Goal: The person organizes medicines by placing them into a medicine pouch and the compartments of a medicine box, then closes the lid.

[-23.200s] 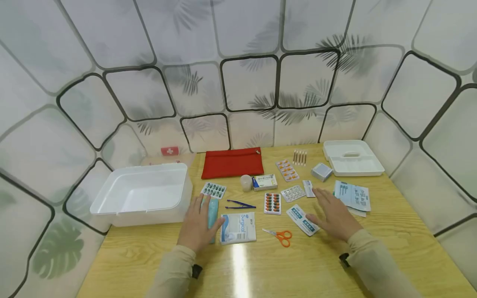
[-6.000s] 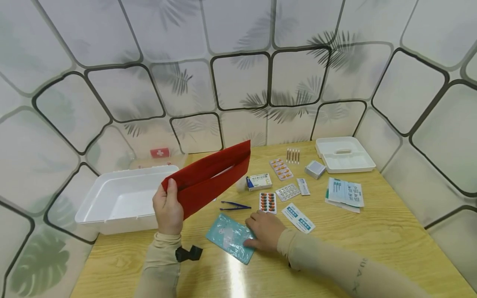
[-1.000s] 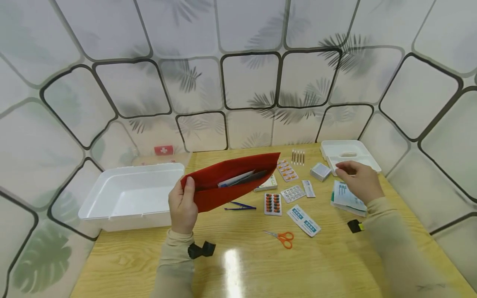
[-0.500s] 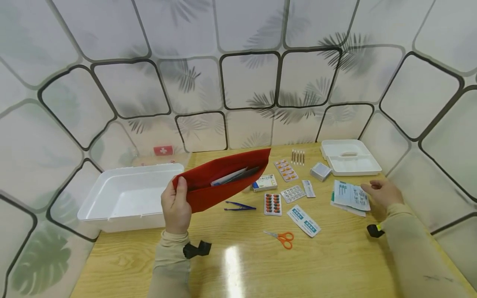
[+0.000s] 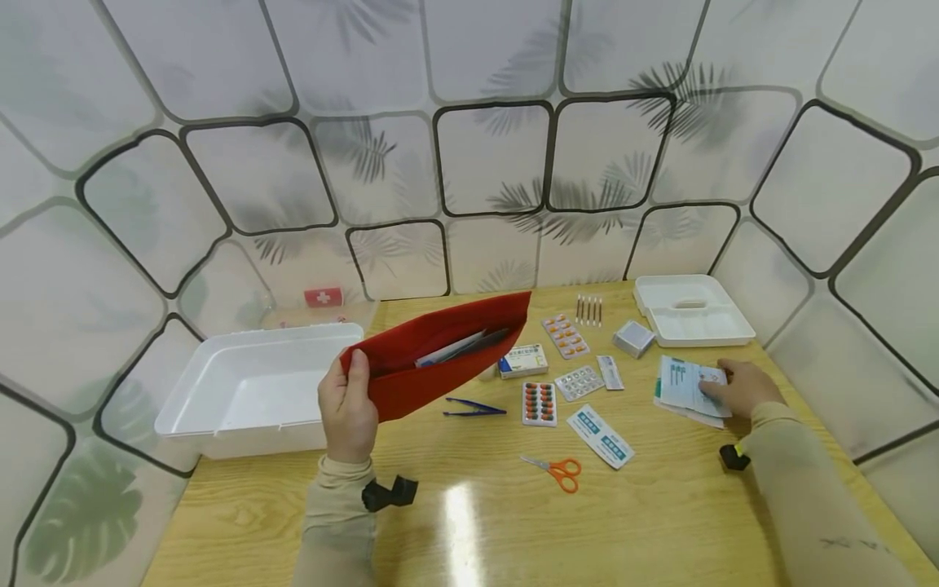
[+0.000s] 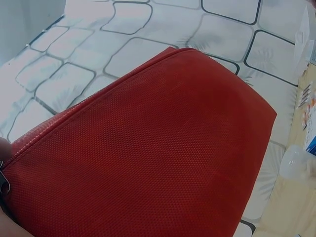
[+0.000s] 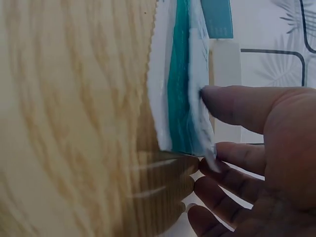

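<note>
My left hand [image 5: 350,416] grips one end of a red zip pouch [image 5: 418,393], thumb on the near side. The pouch is held above the table, its mouth gaping, with flat packets [image 5: 451,349] showing inside. In the left wrist view the red fabric [image 6: 148,148] fills most of the picture, and a zipper pull [image 6: 4,183] hangs near the fingers. On the right, my right hand [image 5: 750,390] pinches the edge of blue-and-white medical packets [image 5: 681,381] lying stacked on the table. The right wrist view shows the thumb on the top packet [image 7: 200,74] and fingertips curled at its end.
An open white box [image 5: 257,391] stands left; a white tray [image 5: 697,326] is back right. Between lie orange scissors [image 5: 555,469], blue tweezers [image 5: 493,411], several blister packs [image 5: 539,403], a medicine box [image 5: 524,361], cotton swabs [image 5: 589,310], a small box [image 5: 633,338] and a blue-white strip [image 5: 600,436].
The pouch rose from the table into my left hand; the teal and "Surgical" packets have left the tabletop. Lately my right hand came down from mid-air and took the medical packets' edge.
</note>
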Demonstrator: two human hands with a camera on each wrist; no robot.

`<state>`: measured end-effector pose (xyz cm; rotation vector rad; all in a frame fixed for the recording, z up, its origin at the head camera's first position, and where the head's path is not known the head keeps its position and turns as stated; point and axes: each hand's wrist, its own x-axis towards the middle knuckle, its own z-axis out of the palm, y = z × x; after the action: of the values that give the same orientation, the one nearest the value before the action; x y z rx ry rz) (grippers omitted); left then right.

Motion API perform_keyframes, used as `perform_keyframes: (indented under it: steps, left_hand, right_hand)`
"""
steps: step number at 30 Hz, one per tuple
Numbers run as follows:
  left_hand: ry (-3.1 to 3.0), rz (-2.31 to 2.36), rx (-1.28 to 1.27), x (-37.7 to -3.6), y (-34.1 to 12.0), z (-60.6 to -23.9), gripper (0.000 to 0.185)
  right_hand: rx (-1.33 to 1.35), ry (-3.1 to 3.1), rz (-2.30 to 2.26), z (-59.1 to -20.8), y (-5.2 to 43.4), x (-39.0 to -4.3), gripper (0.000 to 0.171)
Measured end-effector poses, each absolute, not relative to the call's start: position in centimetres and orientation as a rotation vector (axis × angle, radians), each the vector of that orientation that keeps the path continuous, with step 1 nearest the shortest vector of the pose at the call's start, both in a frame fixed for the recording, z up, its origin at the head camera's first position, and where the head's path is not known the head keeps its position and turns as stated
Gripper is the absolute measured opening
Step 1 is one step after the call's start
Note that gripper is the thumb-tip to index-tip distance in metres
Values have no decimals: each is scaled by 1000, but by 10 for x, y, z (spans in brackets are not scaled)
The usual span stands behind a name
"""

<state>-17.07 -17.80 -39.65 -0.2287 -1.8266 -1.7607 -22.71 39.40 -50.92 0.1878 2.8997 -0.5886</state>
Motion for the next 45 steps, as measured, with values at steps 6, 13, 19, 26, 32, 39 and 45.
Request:
perform_keyframes:
  steps: [6,13,19,26,32,39,45]
  left_hand:
    - [-1822,-1764,-246,-170,-175,-397,31]
    - [-1833,-1771,-264,-169,-173,-396,31]
    - [-1850,-1767,-279,-168,-171,-397,30]
    - [-1859,-1754,-319,-168,-169,-398,29]
    - [-1865,-1779,-342,-167,-165,-399,29]
    - [-1874,-1772,-396,-166,-159,-401,27]
    - [-1891,-1759,-448,-167,-153,-402,25]
  right_hand:
    - [204,2873,-609,-501,387,-220,78]
    - [241,2861,-778,-499,392,-217,62]
    - [163,2793,-1157,-478,388,-214,47]
    - [72,2792,-1391,-430,360,-202,37]
    - [-16,2874,-1642,-402,327,-197,21]
    - [-282,2677,-2156,-382,293,-189,16]
    - [-553,2480,-2343,-366,262,-182,18]
